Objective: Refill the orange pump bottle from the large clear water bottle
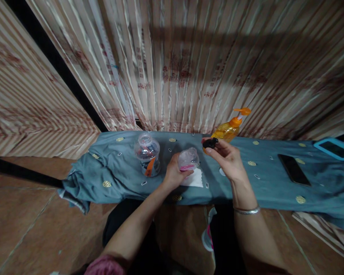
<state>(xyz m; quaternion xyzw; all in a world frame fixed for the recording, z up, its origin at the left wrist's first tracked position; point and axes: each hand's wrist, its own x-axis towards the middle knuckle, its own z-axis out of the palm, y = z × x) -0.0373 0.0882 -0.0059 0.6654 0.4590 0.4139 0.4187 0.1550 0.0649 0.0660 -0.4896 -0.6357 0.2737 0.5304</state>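
Observation:
My left hand [173,172] is wrapped round a clear plastic bottle [189,157] with a pink band low on it. The bottle is tilted just over a white paper sheet [196,178]. Raised to its right, my right hand [228,158] pinches a small black piece [210,143] between thumb and fingers; its exact kind is unclear. Behind that hand stands a pump bottle [227,130] of yellow liquid with an orange pump head, its lower part hidden. Left of my left hand, an uncapped clear plastic jar [148,156] with an orange and dark label stands upright.
A grey-green patterned cloth [260,183] covers the narrow bench. Towards its right end lie a black phone [294,169] and a blue-framed tablet-like thing [335,148]. A striped curtain [183,68] hangs close behind, and a dark pole [57,65] slants at the left.

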